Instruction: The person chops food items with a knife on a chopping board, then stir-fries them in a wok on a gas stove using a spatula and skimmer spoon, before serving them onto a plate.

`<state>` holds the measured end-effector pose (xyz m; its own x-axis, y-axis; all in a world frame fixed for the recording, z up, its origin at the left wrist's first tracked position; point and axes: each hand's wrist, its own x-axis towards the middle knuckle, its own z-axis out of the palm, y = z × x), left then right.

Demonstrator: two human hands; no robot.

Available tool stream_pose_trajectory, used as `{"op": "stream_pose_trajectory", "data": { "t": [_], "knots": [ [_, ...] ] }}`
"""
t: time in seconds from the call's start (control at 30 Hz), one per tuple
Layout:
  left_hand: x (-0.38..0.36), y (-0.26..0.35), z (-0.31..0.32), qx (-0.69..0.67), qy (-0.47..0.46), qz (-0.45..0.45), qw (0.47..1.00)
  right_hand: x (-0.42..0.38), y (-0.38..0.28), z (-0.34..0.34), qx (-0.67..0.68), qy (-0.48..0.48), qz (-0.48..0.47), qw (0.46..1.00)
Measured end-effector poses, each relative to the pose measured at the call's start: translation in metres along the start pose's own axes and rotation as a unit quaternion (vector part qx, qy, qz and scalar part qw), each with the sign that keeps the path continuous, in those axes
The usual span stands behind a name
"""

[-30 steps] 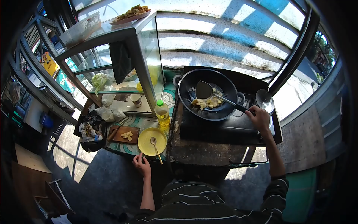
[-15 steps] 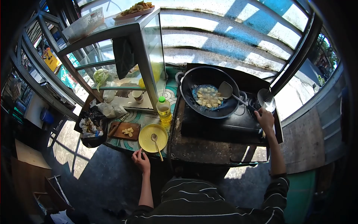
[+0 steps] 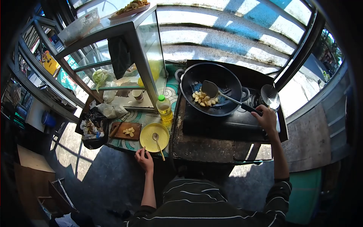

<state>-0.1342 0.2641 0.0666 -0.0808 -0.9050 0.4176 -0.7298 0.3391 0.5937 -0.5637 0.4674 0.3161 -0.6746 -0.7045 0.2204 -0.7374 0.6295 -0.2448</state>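
Note:
My right hand (image 3: pixel 267 119) is closed around the dark handle of a spatula (image 3: pixel 210 89), whose wide blade is down inside a black wok (image 3: pixel 234 75). Pale golden chunks of food (image 3: pixel 204 100) lie bunched against the blade, with shiny oil around them. My left hand (image 3: pixel 145 162) hangs at the counter's front edge, its fingers loosely bent and apart, just below a yellow plate (image 3: pixel 146 138). A spoon (image 3: pixel 156 138) rests in that plate, its handle over the rim. Left of it, a wooden cutting board (image 3: pixel 120 133) carries pale yellow pieces and a knife.
Behind the plate stands an oil bottle (image 3: pixel 164 109) with a green cap. The wok sits on a black stove (image 3: pixel 200 128); a ladle-like strainer (image 3: pixel 269 92) lies to its right. A glass display case (image 3: pixel 145 56) rises at the left, beside plastic bags (image 3: pixel 110 110).
The spatula blade has moved left and toward me in the wok, and the food chunks, spread out before, are now gathered to the left. My left hand stays near the plate.

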Motion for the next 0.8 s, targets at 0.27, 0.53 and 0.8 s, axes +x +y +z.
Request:
{"op": "stream_pose_trajectory", "data": {
  "t": [0.27, 0.53, 0.8],
  "knots": [
    [-0.004, -0.006, -0.006, 0.007, 0.004, -0.009, 1.0, 0.022, 0.049, 0.026, -0.146, 0.147, -0.006, 0.978],
    [-0.004, -0.009, -0.012, 0.005, 0.016, -0.003, 1.0, 0.023, 0.092, 0.083, 0.002, 0.045, 0.053, 0.998],
    [0.002, -0.005, -0.01, 0.014, 0.014, 0.0, 1.0, 0.017, 0.048, 0.056, 0.16, -0.085, 0.057, 0.982]
  ]
}}
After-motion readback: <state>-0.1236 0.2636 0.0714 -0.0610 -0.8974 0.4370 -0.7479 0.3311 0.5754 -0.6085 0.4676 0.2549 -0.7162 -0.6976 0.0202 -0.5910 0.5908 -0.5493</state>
